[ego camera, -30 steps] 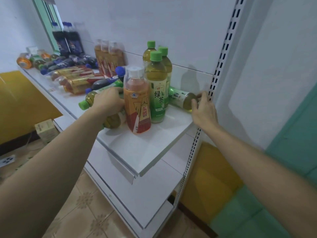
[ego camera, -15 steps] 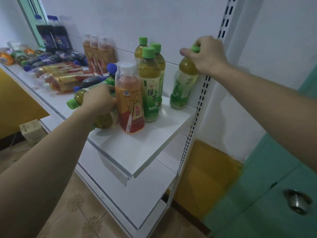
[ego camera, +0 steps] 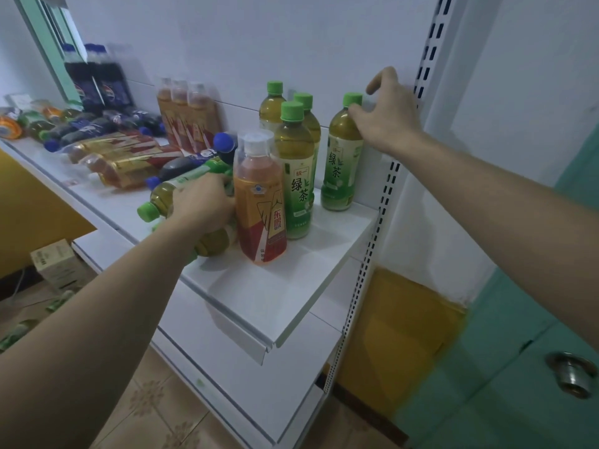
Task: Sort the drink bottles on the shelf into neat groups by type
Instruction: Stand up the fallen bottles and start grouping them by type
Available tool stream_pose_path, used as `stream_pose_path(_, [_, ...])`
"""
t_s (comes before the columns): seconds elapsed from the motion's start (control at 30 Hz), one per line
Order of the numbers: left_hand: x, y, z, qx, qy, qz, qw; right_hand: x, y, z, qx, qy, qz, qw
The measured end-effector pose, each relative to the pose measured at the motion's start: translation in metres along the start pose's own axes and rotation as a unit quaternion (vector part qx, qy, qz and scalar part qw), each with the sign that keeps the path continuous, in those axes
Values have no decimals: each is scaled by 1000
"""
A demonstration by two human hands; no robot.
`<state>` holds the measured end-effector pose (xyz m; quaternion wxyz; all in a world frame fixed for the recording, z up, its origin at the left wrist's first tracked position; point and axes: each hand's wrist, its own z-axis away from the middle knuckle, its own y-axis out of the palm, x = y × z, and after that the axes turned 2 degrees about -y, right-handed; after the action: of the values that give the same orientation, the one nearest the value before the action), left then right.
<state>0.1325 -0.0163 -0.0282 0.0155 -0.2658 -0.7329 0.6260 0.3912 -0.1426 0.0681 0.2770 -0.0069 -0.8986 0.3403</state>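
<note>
Bottles crowd a white shelf [ego camera: 291, 306]. At the far right end one green tea bottle [ego camera: 342, 157] stands upright, just right of three more green tea bottles [ego camera: 296, 170]. The right hand [ego camera: 387, 116] is at its neck, fingers [ego camera: 355, 111] loosely spread, one tip touching just below the green cap (no real grip). The left hand [ego camera: 201, 202] grips a lying green tea bottle [ego camera: 168, 197], fingers curled round its body, beside an upright orange tea bottle [ego camera: 261, 202]. Further left lie mixed bottles [ego camera: 123, 157].
</note>
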Motion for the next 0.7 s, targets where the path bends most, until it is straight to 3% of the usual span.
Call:
stream_pose_path(0.13, [6, -3, -6, 6, 50, -15, 999, -5, 11, 43, 13, 18, -32, 999])
stream_pose_path(0.23, [13, -13, -16, 52, 107, -24, 993, -4, 28, 79, 42, 51, -31, 997])
stream_pose_path(0.37, [30, -28, -25, 87, 185, 25, 978, 4, 51, 113, 49, 102, -43, 993])
stream_pose_path(0.53, [59, -37, -33, 88, 268, 55, 958, 32, 73, 150, -21, 154, -36, 987])
stream_pose_path(0.7, [84, -32, -37, 81, 333, 86, 935, 72, 80, 199, -151, 172, -42, 972])
